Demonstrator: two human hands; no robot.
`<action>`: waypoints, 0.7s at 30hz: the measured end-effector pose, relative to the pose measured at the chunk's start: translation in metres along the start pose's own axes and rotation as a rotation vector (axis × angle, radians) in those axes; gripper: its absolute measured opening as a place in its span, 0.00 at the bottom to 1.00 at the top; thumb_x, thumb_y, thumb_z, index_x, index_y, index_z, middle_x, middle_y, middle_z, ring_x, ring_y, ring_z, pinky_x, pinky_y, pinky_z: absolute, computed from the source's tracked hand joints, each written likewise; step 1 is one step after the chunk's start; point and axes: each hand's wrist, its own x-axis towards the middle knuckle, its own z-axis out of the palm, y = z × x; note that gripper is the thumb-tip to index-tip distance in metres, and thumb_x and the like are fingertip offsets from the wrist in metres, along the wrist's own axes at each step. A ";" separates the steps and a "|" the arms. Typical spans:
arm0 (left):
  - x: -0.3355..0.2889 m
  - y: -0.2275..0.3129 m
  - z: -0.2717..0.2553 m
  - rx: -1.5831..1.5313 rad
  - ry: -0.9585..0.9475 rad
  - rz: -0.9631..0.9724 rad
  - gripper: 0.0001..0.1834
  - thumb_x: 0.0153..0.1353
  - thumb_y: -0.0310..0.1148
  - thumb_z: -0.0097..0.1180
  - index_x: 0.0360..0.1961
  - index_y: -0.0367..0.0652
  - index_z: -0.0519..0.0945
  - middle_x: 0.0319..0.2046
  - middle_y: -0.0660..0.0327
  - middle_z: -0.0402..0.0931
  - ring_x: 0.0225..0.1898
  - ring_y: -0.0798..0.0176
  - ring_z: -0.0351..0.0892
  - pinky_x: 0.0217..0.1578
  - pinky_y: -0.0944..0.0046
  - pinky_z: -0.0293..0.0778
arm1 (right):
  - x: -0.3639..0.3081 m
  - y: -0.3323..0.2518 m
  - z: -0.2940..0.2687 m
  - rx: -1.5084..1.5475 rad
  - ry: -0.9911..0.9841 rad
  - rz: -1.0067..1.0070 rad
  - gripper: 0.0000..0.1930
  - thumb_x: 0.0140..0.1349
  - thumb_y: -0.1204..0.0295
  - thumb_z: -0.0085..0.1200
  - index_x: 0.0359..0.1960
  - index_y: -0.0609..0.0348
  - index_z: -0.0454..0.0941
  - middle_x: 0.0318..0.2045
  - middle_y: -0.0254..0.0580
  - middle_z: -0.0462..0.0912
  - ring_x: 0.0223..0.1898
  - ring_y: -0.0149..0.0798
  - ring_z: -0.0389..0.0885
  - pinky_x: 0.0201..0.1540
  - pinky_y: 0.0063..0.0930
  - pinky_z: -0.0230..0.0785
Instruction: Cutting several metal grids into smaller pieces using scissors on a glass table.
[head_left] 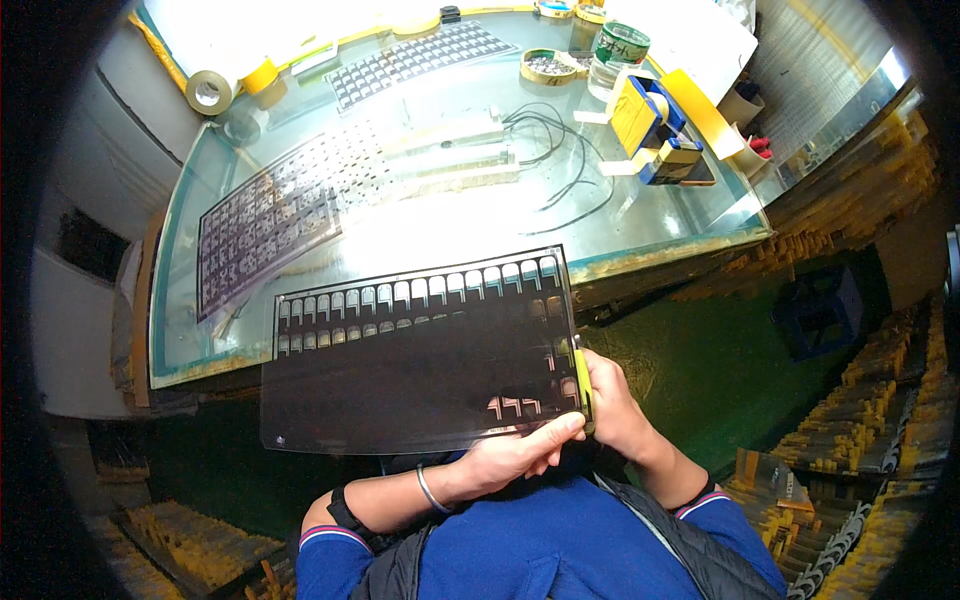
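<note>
A clear film sheet (420, 370) printed with black and rows of small rounded windows is held in front of me, over the near edge of the glass table. My left hand (515, 455) grips its lower right corner, thumb on top and fingers underneath. At the sheet's right edge, my right hand (612, 405) is closed around a slim yellow-green handle (583, 380) with a dark lower end. That handle lies along the edge; whether it is a cutter knife I cannot tell. Some of the right fingers are hidden behind it.
On the lit glass table (660, 235) lie another patterned sheet (265, 225) and a farther one (420, 60). A blue-and-yellow tape dispenser (655, 130), a jar with a green lid (620, 55), a round tin (548, 66), black cables (560, 150) and a tape roll (210, 92) are there too.
</note>
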 end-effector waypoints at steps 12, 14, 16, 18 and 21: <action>-0.001 0.002 0.009 -0.028 -0.065 -0.043 0.16 0.58 0.46 0.50 0.29 0.43 0.77 0.12 0.69 0.67 0.11 0.78 0.62 0.11 0.78 0.58 | 0.004 -0.002 0.003 -0.028 0.050 -0.231 0.15 0.50 0.70 0.49 0.39 0.64 0.70 0.29 0.36 0.74 0.31 0.27 0.71 0.33 0.23 0.68; 0.001 0.004 0.014 -0.056 -0.098 -0.055 0.16 0.59 0.46 0.48 0.29 0.43 0.76 0.12 0.69 0.66 0.10 0.77 0.61 0.10 0.77 0.56 | 0.014 0.017 0.005 -0.053 0.105 -0.370 0.13 0.51 0.69 0.49 0.36 0.64 0.70 0.27 0.37 0.75 0.27 0.29 0.72 0.30 0.23 0.67; 0.000 0.006 0.019 -0.100 -0.143 -0.049 0.17 0.61 0.46 0.45 0.32 0.42 0.74 0.12 0.68 0.66 0.09 0.76 0.60 0.10 0.76 0.55 | 0.019 0.026 0.010 -0.084 0.166 -0.543 0.11 0.52 0.68 0.48 0.33 0.65 0.71 0.25 0.38 0.75 0.24 0.32 0.73 0.27 0.23 0.66; -0.002 0.013 0.025 -0.116 -0.164 -0.101 0.18 0.61 0.45 0.45 0.32 0.40 0.74 0.13 0.68 0.67 0.10 0.76 0.61 0.10 0.76 0.57 | 0.020 0.030 0.016 -0.057 0.173 -0.568 0.12 0.53 0.68 0.47 0.33 0.64 0.70 0.25 0.38 0.75 0.25 0.32 0.73 0.27 0.23 0.66; -0.001 0.014 0.031 -0.178 -0.203 -0.178 0.19 0.61 0.45 0.45 0.33 0.38 0.75 0.14 0.67 0.68 0.11 0.76 0.63 0.11 0.77 0.59 | 0.024 0.037 0.023 0.038 0.161 -0.517 0.12 0.54 0.67 0.47 0.33 0.64 0.70 0.25 0.38 0.75 0.25 0.31 0.73 0.27 0.24 0.67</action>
